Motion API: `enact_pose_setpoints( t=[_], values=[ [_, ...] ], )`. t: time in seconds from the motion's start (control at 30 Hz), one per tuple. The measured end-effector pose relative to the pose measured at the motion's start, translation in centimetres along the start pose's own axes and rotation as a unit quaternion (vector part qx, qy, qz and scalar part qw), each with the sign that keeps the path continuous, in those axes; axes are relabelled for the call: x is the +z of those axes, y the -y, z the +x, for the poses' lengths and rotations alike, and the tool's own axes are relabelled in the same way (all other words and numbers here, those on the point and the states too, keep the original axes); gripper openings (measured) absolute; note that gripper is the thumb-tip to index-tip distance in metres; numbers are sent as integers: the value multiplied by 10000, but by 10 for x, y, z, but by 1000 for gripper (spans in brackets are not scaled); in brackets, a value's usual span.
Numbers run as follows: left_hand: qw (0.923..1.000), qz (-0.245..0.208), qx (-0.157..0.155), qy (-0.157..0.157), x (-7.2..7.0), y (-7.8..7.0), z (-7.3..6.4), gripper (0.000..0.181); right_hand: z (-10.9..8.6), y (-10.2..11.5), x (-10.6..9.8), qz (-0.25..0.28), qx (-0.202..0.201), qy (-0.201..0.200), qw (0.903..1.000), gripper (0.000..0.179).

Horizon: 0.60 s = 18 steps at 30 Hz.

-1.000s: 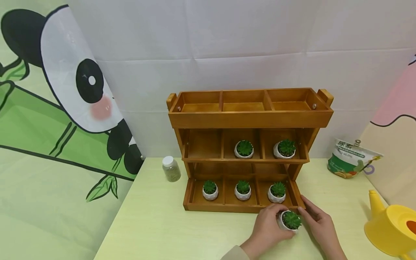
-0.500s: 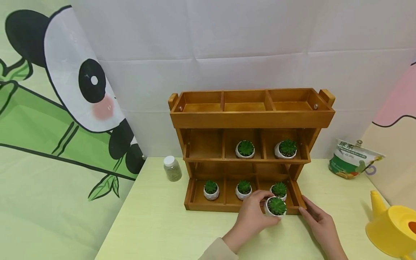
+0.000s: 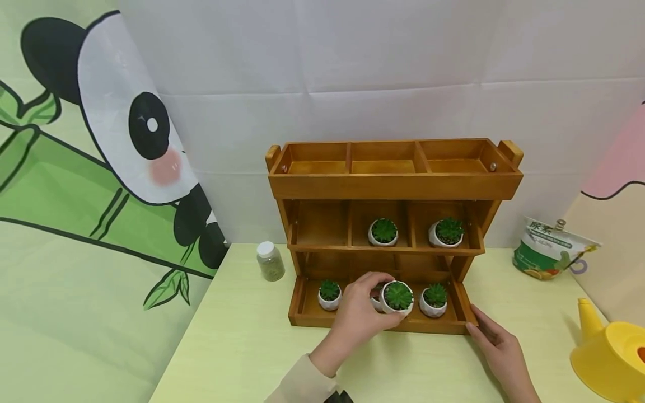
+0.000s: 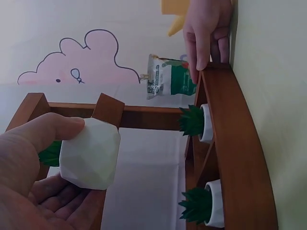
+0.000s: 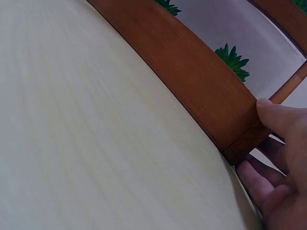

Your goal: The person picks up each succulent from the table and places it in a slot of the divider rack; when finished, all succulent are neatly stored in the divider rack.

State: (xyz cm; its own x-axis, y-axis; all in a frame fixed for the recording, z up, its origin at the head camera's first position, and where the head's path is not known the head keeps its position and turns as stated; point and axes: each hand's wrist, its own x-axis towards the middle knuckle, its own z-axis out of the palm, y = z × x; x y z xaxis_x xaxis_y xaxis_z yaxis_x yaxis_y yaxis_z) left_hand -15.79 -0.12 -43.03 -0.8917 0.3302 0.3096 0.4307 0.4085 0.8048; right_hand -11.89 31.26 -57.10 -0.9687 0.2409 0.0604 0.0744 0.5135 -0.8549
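My left hand (image 3: 356, 313) grips a small potted succulent (image 3: 397, 296) by its white pot, in front of the lowest tier of a brown wooden shelf (image 3: 393, 187). The left wrist view shows the faceted pot (image 4: 91, 155) between thumb and fingers. Partly hidden behind it is the bottom tier's middle succulent. Two more potted succulents, one left (image 3: 330, 295) and one right (image 3: 433, 301), stand in that tier. My right hand (image 3: 503, 350) holds the shelf's lower right front corner; in the right wrist view its thumb (image 5: 276, 115) presses the front board's end.
On the middle tier, two potted succulents occupy the centre (image 3: 383, 232) and right (image 3: 447, 232) compartments. A lidded jar (image 3: 270, 262) stands left of the shelf. To the right are a clipped green-white bag (image 3: 551, 249) and a yellow watering can (image 3: 607, 358).
My left hand has carried the potted succulent leftward and up, from near the right hand to before the bottom tier's middle compartment. The right hand stays at the shelf corner.
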Motion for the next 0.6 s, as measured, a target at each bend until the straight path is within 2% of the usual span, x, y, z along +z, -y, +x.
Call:
enact_pose_setpoints(
  t=[0.07,0.33,0.6],
  values=[
    [10000,64,24,-47,-9,0,1,57,0,-1,0,3,-1,-2,10000,60],
    [9995,-155,94,-239,-39,-5,9,58,0,-1,1,86,33,-15,10000,61],
    [9977,-168,273,-598,-73,-11,24,59,-1,1,1,123,67,-1,9999,61]
  ],
)
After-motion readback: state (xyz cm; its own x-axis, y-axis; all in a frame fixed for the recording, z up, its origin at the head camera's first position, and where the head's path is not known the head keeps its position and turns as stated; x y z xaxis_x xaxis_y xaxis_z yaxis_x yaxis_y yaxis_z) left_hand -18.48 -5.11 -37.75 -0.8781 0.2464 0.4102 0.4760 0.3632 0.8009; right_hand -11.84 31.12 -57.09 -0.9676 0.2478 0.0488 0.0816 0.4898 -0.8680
